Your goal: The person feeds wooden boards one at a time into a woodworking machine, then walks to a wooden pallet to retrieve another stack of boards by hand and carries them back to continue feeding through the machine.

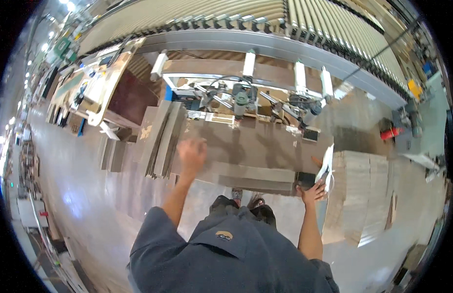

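Observation:
My left hand (pixel 191 154) is over the brown work surface (pixel 265 146), just right of a stack of long grey-brown boards (pixel 168 136). Motion smears its fingers, so whether they hold anything does not show. Along the front edge, close to my body, lie long grey-brown strips (pixel 255 178). My right hand (pixel 313 192) rests at the right end of these strips with its fingers spread. It is beside a black block (pixel 305 179) and the lower end of a white sheet-like piece (pixel 326 163). Its grip on either one is not visible.
Machine heads (pixel 240 101) with cables stand behind the work surface, with a roller conveyor (pixel 197 17) beyond. A cluttered table (pixel 104 93) is at left. Stacked boards (pixel 360 190) stand at right, and a red extinguisher-like cylinder (pixel 391 133) is farther right.

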Demonstrator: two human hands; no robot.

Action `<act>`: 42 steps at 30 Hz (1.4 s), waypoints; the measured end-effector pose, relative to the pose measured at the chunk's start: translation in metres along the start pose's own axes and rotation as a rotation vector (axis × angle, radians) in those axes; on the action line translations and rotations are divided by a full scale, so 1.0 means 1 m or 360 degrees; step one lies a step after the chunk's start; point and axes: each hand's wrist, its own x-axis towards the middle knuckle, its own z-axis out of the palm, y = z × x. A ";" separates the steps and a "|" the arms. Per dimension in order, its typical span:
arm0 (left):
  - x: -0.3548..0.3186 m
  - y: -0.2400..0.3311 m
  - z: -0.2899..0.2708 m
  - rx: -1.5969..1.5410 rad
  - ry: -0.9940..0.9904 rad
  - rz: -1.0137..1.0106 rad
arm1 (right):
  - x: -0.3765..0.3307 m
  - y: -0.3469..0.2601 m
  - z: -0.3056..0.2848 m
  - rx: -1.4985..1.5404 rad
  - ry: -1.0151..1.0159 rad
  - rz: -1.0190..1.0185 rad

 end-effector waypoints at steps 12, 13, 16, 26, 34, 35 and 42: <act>-0.043 0.135 0.048 -0.0342 -0.1054 0.0622 | -0.024 -0.023 -0.016 0.0160 -0.0029 0.0010; -0.036 0.133 0.051 -0.0371 -0.1094 0.0636 | -0.023 -0.022 -0.017 0.0145 -0.0043 0.0009; -0.010 0.131 0.066 -0.0290 -0.0948 0.0721 | -0.025 -0.023 -0.018 0.0163 -0.0040 0.0040; 0.078 0.149 0.219 -0.0290 -0.0724 0.0805 | -0.023 -0.026 -0.015 0.0153 -0.0007 0.0025; 0.082 0.137 0.244 -0.0144 -0.0379 0.1128 | -0.030 -0.032 -0.014 0.0119 0.0088 0.0007; 0.083 0.136 0.245 -0.0151 -0.0351 0.1152 | -0.030 -0.033 -0.011 0.0158 0.0174 -0.0014; 0.080 0.156 0.235 -0.0142 -0.0441 0.0955 | -0.032 -0.059 -0.001 0.0204 0.0747 0.0291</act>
